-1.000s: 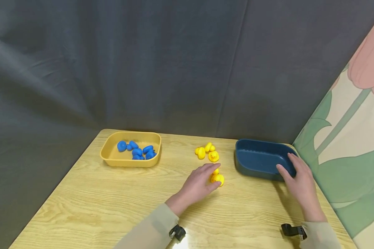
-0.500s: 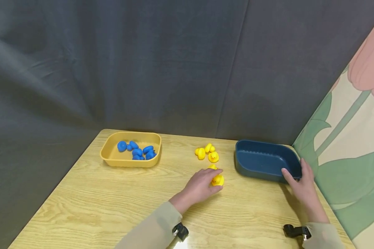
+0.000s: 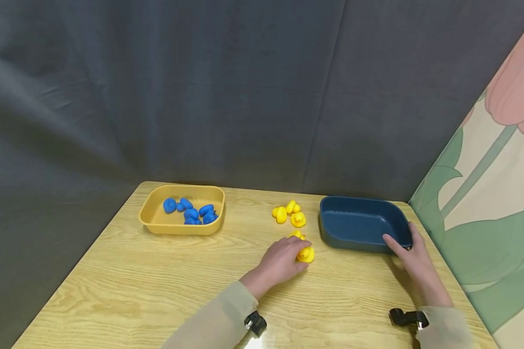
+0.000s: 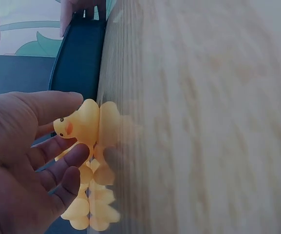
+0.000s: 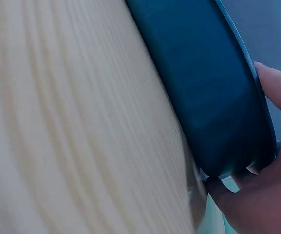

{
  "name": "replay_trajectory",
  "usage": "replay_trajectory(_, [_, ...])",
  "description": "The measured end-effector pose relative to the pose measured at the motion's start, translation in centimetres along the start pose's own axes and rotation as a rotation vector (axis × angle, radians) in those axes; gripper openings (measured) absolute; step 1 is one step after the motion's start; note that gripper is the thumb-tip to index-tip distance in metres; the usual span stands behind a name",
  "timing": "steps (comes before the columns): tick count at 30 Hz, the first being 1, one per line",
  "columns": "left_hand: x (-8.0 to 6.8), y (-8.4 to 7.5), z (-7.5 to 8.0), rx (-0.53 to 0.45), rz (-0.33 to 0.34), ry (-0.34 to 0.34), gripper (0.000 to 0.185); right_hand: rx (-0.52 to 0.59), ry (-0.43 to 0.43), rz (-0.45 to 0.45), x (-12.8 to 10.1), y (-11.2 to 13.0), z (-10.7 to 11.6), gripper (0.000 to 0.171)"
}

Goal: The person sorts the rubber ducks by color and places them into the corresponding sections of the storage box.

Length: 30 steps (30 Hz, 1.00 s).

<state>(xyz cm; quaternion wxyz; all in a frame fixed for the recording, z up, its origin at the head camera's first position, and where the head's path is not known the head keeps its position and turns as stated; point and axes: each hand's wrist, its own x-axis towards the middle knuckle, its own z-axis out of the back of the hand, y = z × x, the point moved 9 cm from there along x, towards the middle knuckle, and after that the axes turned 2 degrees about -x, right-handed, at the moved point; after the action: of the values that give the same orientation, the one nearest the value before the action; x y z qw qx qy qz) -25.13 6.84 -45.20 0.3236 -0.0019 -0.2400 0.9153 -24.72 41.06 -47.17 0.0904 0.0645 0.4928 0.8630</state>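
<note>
My left hand (image 3: 284,259) is around a yellow rubber duck (image 3: 305,255) on the table. In the left wrist view, thumb and loosely bent fingers stand either side of the duck (image 4: 87,119); a firm hold does not show. Another duck (image 3: 297,234) lies just beyond, partly hidden by the fingers. Farther back sit several more yellow ducks (image 3: 298,219). At the right, my right hand (image 3: 412,257) grips the end of a dark blue tray (image 3: 353,242). Its thumb is on the rim and its fingers are round the end, as the right wrist view shows with the tray (image 5: 208,92).
A yellow tray (image 3: 179,229) holding several blue rubber ducks (image 3: 191,214) stands at the table's back left. Behind the wooden table (image 3: 157,281) hangs a dark grey curtain (image 3: 227,97). A flower-patterned wall (image 3: 498,203) borders the right side.
The right hand has closed on the tray's end and shifted the tray left. My left hand has come down and around the near duck, its thumb and fingers drawing slightly closer.
</note>
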Motion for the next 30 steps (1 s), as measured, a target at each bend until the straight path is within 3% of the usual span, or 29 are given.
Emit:
replay_trajectory(8, [0.0,-0.1,0.0,0.074,0.002,0.013,0.048,0.027,-0.025,-0.034,0.7,1.0,-1.3,0.106])
replay_trajectory(18, [0.2,-0.1,-0.5,0.049,0.024,0.027,0.038,0.214,-0.048,-0.045,0.0,-0.7,-1.5,0.099])
replay_trajectory(23, [0.4,0.1,-0.8,0.056,0.025,0.035,0.037,0.198,-0.055,-0.015,-0.1,-1.1,-1.6,0.099])
replay_trajectory(30, [0.3,0.4,-0.7,0.018,0.044,0.031,0.036,0.206,-0.077,-0.066,-0.3,-1.1,-2.1,0.1])
